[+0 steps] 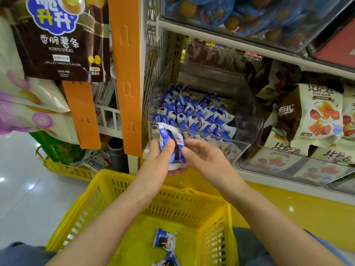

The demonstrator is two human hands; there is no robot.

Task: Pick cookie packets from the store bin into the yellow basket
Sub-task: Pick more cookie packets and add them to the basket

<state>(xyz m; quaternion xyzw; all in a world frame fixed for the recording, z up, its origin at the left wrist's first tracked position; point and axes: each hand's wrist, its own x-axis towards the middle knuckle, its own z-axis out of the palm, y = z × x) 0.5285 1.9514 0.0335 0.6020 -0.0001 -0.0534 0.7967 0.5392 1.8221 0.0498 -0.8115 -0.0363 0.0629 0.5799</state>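
While in left hand (158, 160), barcoded packet (173, 136).

brown potato sticks bag (57, 39) hanging upper left; orange strip (125, 73) beside it.

Glossy pale tiled floor (23, 189) reflects lights beside white store shelving (230, 43).

Bin (221, 138): behind and above basket (107, 175).
Held packet (173, 139): in left hand (157, 162), before bin, above basket.
Loose packets (164, 239): in basket.
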